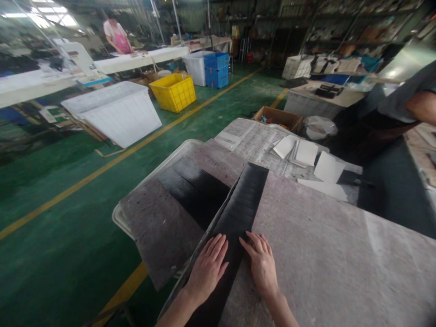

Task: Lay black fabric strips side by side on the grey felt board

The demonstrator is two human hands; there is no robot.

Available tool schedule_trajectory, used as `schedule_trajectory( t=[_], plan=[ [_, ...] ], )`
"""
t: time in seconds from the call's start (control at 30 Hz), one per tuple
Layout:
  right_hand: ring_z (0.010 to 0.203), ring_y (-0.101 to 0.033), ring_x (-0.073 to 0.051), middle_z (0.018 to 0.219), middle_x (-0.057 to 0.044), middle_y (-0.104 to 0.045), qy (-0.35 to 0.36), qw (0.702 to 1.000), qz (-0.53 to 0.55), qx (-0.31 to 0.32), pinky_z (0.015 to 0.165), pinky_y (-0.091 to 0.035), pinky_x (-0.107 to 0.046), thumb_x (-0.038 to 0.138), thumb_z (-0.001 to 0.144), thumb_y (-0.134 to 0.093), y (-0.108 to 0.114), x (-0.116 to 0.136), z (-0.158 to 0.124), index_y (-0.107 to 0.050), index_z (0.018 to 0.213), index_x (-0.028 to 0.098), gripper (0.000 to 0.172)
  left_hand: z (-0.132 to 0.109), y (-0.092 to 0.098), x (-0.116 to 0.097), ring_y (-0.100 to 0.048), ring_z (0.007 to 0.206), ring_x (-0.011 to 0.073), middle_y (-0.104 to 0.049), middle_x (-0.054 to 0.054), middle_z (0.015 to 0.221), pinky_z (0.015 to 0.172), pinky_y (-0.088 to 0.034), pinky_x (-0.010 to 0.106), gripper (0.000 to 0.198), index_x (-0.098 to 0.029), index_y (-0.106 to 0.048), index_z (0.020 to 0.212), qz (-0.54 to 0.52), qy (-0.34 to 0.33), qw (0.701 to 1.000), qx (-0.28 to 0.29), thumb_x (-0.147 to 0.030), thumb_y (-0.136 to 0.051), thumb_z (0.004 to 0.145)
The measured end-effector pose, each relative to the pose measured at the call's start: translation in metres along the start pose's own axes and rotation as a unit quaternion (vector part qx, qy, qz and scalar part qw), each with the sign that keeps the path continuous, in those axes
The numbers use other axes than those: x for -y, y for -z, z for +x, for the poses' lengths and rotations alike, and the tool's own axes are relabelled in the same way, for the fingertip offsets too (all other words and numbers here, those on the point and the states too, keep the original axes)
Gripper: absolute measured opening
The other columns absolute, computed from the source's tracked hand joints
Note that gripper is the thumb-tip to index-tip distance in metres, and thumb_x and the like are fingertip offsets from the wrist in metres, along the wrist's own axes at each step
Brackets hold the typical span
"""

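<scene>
A long black strip of sheet material (243,200) lies along the left edge of the grey worktable (323,245). My left hand (208,268) rests flat on the strip near the table edge, fingers stretched forward. At the strip's right border, my right hand (260,259) touches down with fingers extended and the thumb side over the black surface. Neither hand wraps around anything. Lower left of the table, another black piece (194,186) lies on a grey board (153,213). The near end of the strip runs under my left forearm.
White cut pieces (306,152) lie at the table's far right. A cardboard box (277,118) stands beyond. Left across the green floor are a white bin (116,113), a yellow crate (173,92) and blue crates (216,69). One person works far left; another stands at right.
</scene>
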State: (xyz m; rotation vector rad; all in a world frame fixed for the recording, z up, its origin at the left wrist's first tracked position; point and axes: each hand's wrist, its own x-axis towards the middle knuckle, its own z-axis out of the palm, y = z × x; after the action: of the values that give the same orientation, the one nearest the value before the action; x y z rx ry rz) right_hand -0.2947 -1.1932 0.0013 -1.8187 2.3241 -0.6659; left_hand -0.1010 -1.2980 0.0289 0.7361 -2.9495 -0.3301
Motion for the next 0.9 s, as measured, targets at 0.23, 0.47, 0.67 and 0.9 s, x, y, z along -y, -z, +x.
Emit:
schedule_trajectory(
  t=[0.23,0.47,0.67,0.9],
  plan=[
    [0.131,-0.044,-0.023,0.139,-0.002,-0.052,0.008,1.000,0.007,-0.004,0.113,-0.033,-0.050,0.000,0.083,-0.043,0.000,0.000,0.000,-0.053,0.134,0.036,0.063,-0.004,-0.002,0.000,-0.029,0.143,0.0252,-0.032,0.007,0.156,0.114,-0.039,0.046,0.059,-0.020,-0.026,0.149,-0.011,0.000,1.000,-0.011,-0.025,-0.047,0.094],
    [0.133,-0.041,-0.023,0.141,-0.002,-0.050,0.002,1.000,0.013,0.003,0.114,-0.031,-0.050,-0.002,0.083,-0.041,0.001,0.000,0.000,-0.052,0.135,0.035,0.065,-0.007,-0.001,-0.001,-0.026,0.144,0.0243,-0.029,0.006,0.157,0.115,-0.037,0.045,0.060,-0.020,-0.024,0.150,-0.012,0.005,1.000,-0.005,-0.025,-0.047,0.094],
    [0.131,-0.043,-0.023,0.139,-0.002,-0.050,-0.001,1.000,0.019,-0.001,0.113,-0.032,-0.050,0.000,0.085,-0.041,0.001,0.002,0.000,-0.052,0.134,0.036,0.062,-0.007,-0.003,-0.001,-0.027,0.144,0.0244,-0.030,0.006,0.157,0.116,-0.036,0.045,0.061,-0.020,-0.026,0.149,-0.018,0.009,1.000,-0.009,-0.026,-0.049,0.094],
    [0.130,-0.045,-0.024,0.138,-0.002,-0.053,0.008,0.999,0.035,-0.016,0.112,-0.034,-0.051,-0.002,0.082,-0.040,0.007,0.005,0.001,-0.055,0.132,0.036,0.064,-0.014,0.008,0.000,-0.028,0.144,0.0228,-0.035,0.007,0.155,0.115,-0.037,0.047,0.056,-0.022,-0.029,0.148,-0.041,0.057,0.996,-0.053,-0.024,-0.046,0.095]
  ],
)
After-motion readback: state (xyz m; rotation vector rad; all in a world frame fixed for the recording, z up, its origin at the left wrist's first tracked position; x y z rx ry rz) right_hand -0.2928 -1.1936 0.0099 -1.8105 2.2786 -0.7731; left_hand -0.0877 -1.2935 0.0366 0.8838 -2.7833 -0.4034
